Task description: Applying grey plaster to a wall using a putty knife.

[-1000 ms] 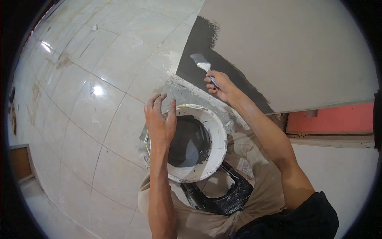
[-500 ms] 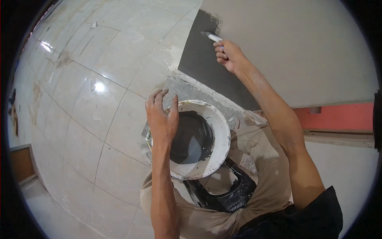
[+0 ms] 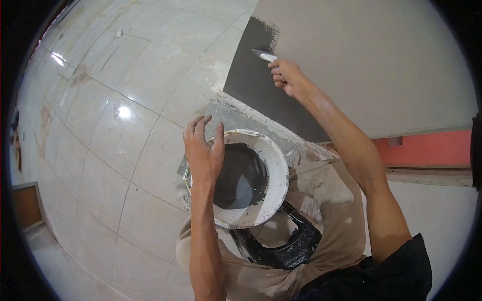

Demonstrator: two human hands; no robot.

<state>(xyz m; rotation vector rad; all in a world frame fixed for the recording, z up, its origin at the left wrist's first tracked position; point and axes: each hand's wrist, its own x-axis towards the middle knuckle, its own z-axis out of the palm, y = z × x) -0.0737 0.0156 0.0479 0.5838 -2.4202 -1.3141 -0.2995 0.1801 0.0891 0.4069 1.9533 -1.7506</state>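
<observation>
My right hand [image 3: 286, 78] grips a paintbrush [image 3: 267, 57], its bristles at the dark grey painted patch [image 3: 261, 105] on the pale grey-beige wall [image 3: 361, 65]. My left hand [image 3: 203, 150] has its fingers spread and curved at the left rim of a paint-crusted white bucket [image 3: 275, 178]; whether it touches the rim I cannot tell. Dark grey paint [image 3: 241, 175] lies in the bucket. Below the bucket, between my legs in beige trousers [image 3: 326, 210], is a black, paint-marked plastic piece [image 3: 296, 248], perhaps a stool.
Glossy pale floor tiles [image 3: 115, 150] spread to the left, with a grey paint-stained strip [image 3: 253, 113] along the wall's foot. A red surface [image 3: 427, 148] shows below the wall's right part. A brown framed panel [image 3: 27, 205] lies at the far left edge.
My right hand with the brush moved up along the dark patch, then slightly back down and left in the last half second. My left hand stays about where it was.
</observation>
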